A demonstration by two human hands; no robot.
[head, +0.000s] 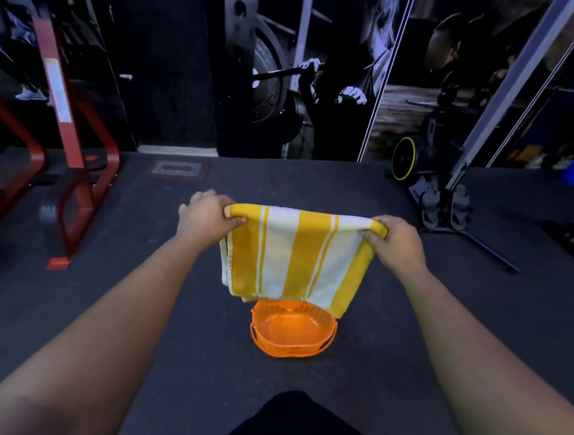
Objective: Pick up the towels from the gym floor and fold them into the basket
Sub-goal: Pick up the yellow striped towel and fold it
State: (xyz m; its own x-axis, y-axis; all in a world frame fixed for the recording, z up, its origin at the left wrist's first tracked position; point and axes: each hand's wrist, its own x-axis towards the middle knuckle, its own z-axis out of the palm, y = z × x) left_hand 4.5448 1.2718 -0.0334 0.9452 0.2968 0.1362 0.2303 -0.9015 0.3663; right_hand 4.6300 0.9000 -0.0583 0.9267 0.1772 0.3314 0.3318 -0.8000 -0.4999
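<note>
A yellow and white striped towel [293, 255] hangs doubled over in the air, stretched between my hands. My left hand [206, 216] pinches its top left corner and my right hand [397, 241] pinches its top right corner. The towel's lower edge hangs just above the far rim of an orange plastic basket [290, 349], which stands on the dark gym floor and has nothing visible inside. The towel hides the basket's far rim.
A red steel machine frame [72, 180] stands at the left. At the right stands a black machine on a stand [444, 202] with a floor bar reaching toward me. A mural wall [323, 83] closes the back. My dark-clothed knee [296, 427] is at the bottom.
</note>
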